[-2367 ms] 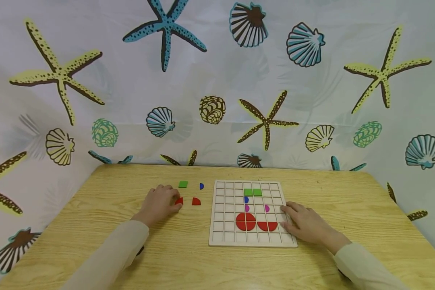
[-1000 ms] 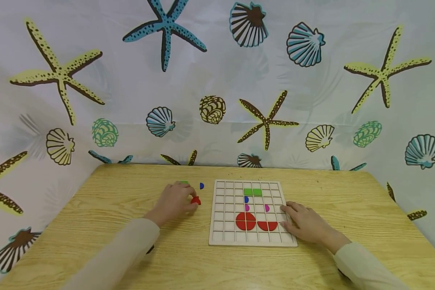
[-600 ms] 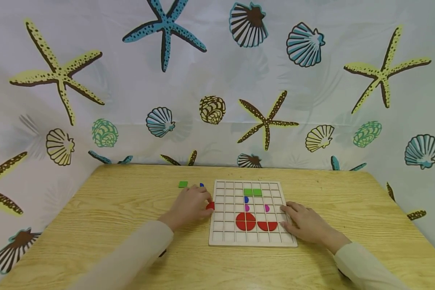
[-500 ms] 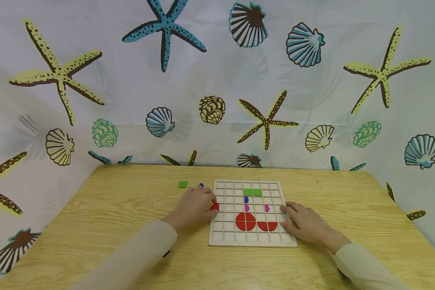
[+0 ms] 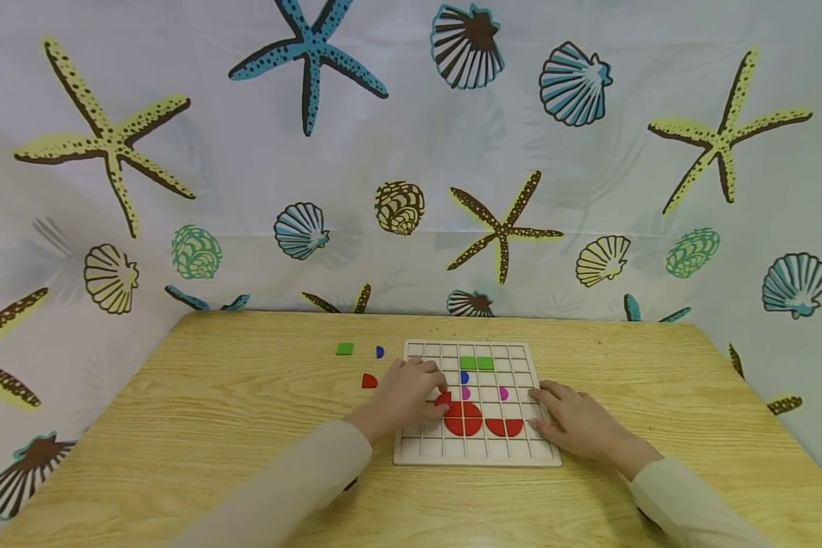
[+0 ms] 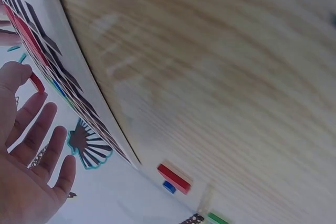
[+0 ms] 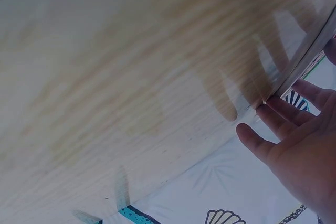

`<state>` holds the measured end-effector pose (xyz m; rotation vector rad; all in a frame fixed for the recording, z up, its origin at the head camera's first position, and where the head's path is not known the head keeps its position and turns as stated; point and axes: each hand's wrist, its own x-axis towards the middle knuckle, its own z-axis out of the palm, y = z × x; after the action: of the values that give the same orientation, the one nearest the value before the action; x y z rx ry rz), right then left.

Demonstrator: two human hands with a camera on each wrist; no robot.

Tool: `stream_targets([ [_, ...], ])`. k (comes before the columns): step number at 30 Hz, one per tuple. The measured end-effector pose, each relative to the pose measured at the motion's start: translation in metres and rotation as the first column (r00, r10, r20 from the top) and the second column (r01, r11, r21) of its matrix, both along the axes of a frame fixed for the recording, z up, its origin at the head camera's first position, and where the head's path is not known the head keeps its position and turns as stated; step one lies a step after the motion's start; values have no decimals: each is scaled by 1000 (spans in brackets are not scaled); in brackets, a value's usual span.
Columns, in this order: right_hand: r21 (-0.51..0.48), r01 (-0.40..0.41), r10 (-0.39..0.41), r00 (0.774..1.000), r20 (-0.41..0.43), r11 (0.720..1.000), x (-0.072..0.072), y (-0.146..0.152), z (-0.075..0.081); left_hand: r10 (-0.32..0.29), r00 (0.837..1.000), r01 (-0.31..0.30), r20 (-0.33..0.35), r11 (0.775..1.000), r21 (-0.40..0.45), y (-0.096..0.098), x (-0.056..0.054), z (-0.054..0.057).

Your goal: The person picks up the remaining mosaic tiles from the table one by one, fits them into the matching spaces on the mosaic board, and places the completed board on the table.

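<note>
In the head view my left hand (image 5: 404, 392) is over the left part of a white gridded board (image 5: 476, 453). Thumb and index finger pinch a red quarter-circle tile (image 5: 443, 398), close beside the red full circle (image 5: 463, 418) on the board. In the left wrist view the tile (image 6: 37, 83) is held on edge between those fingertips, the other fingers spread. My right hand (image 5: 578, 422) rests at the board's right edge; the right wrist view shows its fingers (image 7: 278, 121) fairly straight against that edge. Green tiles (image 5: 476, 363), a blue half-circle (image 5: 464, 377) and magenta half-circles (image 5: 503, 393) lie in the grid.
Left of the board on the wooden table (image 5: 212, 396) lie another red quarter-circle tile (image 5: 370, 380), a blue half-circle tile (image 5: 380, 352) and a green square tile (image 5: 345, 348). A red half-circle (image 5: 504, 427) sits at the board's lower right. A patterned curtain (image 5: 397, 144) stands behind.
My left hand has carried the pinched red quarter-circle from the table at left rightward onto the board area, passing the other red quarter-circle. My right hand has stayed at the board's edge.
</note>
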<state>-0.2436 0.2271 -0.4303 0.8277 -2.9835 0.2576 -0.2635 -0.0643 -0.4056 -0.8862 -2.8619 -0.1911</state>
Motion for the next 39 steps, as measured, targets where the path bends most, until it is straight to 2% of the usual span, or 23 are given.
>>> stream_targets([
  [6,2,1,-1,1000,0,1000,0,0,0,-1,1000,1,-5,1000,-9,16,0,-3],
  [16,3,9,-9,1000,1,1000,0,0,-1,-32,999,32,-27,999,-14,37,4,1],
  [24,7,14,-14,1000,-2,1000,-2,1,-3,-37,999,37,0,999,-11,52,4,2],
  [39,2,1,-1,1000,-19,1000,-1,-1,-1,11,1000,-13,-24,996,-87,72,0,-6],
])
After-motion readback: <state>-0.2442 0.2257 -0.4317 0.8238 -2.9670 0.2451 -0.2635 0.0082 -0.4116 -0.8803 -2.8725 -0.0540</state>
